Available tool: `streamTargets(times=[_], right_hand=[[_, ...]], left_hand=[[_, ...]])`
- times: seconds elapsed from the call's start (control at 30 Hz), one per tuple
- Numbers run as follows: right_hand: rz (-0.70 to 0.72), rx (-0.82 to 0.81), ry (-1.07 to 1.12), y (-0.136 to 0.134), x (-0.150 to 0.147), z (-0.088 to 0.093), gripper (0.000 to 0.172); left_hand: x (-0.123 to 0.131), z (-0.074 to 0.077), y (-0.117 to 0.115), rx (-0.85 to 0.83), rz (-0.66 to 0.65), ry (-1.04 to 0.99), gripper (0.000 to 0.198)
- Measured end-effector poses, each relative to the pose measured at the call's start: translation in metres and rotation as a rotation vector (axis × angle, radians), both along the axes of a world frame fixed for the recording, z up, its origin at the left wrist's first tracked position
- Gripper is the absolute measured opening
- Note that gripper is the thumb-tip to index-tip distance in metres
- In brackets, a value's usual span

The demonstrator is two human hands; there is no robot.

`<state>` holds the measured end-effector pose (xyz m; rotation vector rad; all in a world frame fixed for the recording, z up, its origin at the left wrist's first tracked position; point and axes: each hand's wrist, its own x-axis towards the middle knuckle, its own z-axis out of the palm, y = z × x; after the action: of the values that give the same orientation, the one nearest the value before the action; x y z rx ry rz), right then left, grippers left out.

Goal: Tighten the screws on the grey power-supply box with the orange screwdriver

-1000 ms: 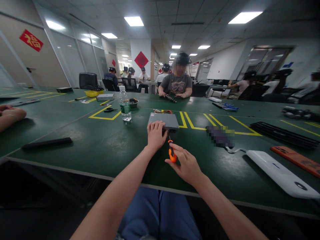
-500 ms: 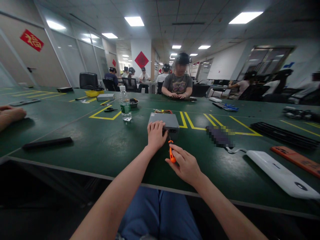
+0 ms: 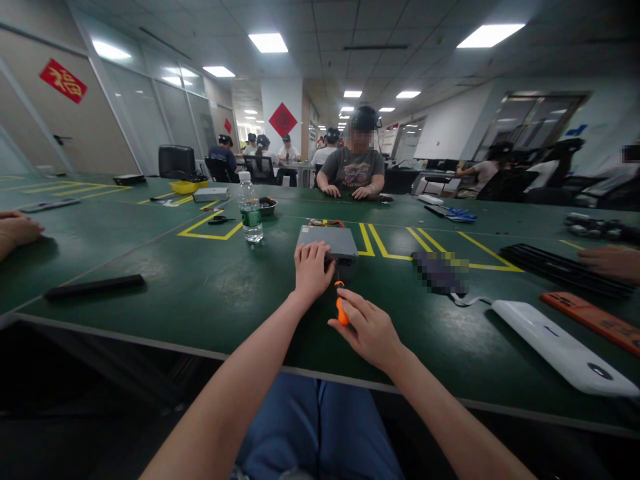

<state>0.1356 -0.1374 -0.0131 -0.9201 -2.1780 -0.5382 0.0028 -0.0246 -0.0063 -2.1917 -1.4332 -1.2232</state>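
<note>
A grey metal computer power supply (image 3: 337, 240) lies on the green table, coloured wires at its far side. My left hand (image 3: 313, 272) grips its near left part, fingers over the top and thumb at the front face. In my right hand (image 3: 374, 330) is a screwdriver (image 3: 343, 312) with an orange and black handle, pinched between thumb and fingers. Its thin shaft points up at the supply's front face, close to my left thumb. Whether the tip sits in a screw is too small to tell.
A water bottle (image 3: 250, 210) stands left of the supply. A black bar (image 3: 95, 287) lies at the left. To the right are a white power bank-like device (image 3: 560, 347), an orange phone (image 3: 595, 320) and a black slotted panel (image 3: 565, 270). A person (image 3: 355, 163) sits opposite.
The screwdriver's handle looks turned and slightly shifted left in my right hand. My left hand stays put. Another person's hand has appeared over the black panel at right; the person opposite has spread their hands.
</note>
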Motion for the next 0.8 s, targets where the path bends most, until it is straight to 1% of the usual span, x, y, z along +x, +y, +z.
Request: streamTargets(times=[0.13,0.23,0.37,0.47,0.63,0.7,0.8], right_hand=[[0.018,-0.084,-0.071,-0.0036,-0.0024,0.0054,0.031],[0.015,-0.034,-0.113,-0.0045,-0.0031,0.0075,0.029],[-0.008,0.063,-0.030,-0.0013,-0.0010,0.0026,0.023],[-0.002,0.043,0.008,-0.0002,0.0000,-0.0002,0.023],[0.004,-0.044,-0.112,-0.0033,-0.0020,0.0041,0.027],[0.004,-0.033,-0.138,-0.0033,-0.0028,0.0051,0.029],[-0.026,0.058,-0.130,-0.0007,-0.0030,0.0028,0.028]], left_hand=[[0.0003,0.0003,-0.0004,-0.004,0.002,-0.003,0.029],[0.0007,0.0002,-0.0005,-0.002,0.005,-0.002,0.029],[0.0008,-0.0004,0.0001,-0.004,0.009,0.000,0.028],[0.0008,-0.0009,0.0006,0.001,0.009,-0.003,0.028],[0.0007,-0.0003,0.0000,-0.006,0.005,0.003,0.028],[0.0006,0.0000,-0.0003,-0.006,0.003,0.003,0.028],[0.0005,0.0004,-0.0006,-0.008,0.002,-0.002,0.028]])
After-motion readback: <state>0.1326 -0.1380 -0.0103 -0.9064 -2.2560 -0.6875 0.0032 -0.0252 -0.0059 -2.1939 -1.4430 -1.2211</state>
